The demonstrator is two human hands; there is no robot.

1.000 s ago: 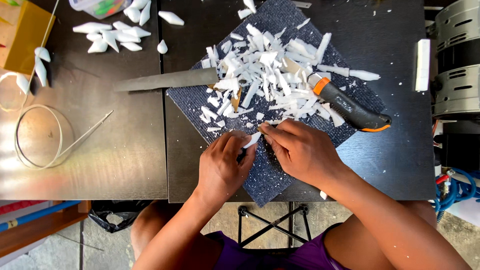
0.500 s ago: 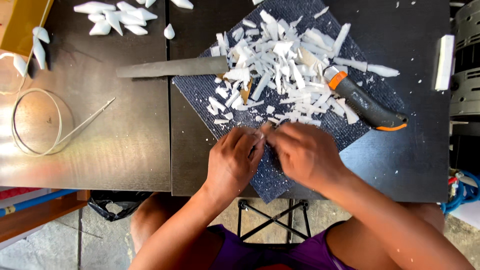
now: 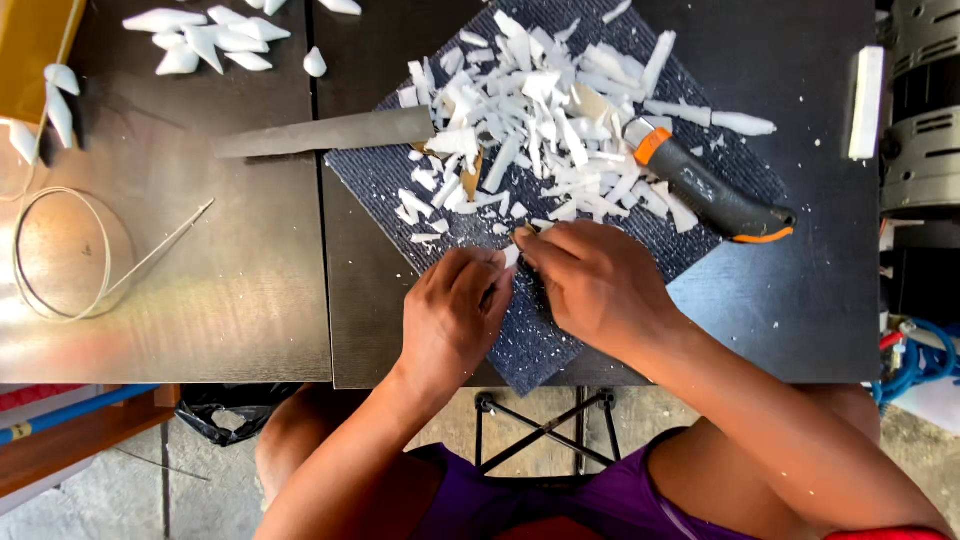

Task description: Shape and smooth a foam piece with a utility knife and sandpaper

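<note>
Presently, a small white piece (image 3: 511,255) sits pinched between both hands, just above the near corner of the dark mat (image 3: 545,345). Left hand (image 3: 455,315): fingers curled and pressed together on the piece from the left. Right hand (image 3: 600,285): fingers closed, thumb and forefinger tips meeting at the piece; whether a small blade is also held there cannot be told, as the grip hides it.

Progress, judged from the layout: a large heap of white shavings (image 3: 545,125) covers the far half of the mat, so a good deal of trimming looks done. A group of finished-looking pointed white shapes (image 3: 210,40) lies at the far left of the worktop (image 3: 230,300), w/ two more (image 3: 60,85) near the left edge. The piece in hand appears unfinished; no stock of uncut pieces is in view, so the remaining qty cannot be judged.

Nearby: knife w/ black-and-orange handle (image 3: 710,190) resting on the mat, right of the heap; a long flat metal file (image 3: 320,132) reaching in from the left; a wire loop (image 3: 65,255) well apart at left; a white bar (image 3: 866,100) at far right.

Hidden/unclear: piece's shape mostly covered by fingers; knife blade buried under shavings; machine at right edge cut off.
</note>
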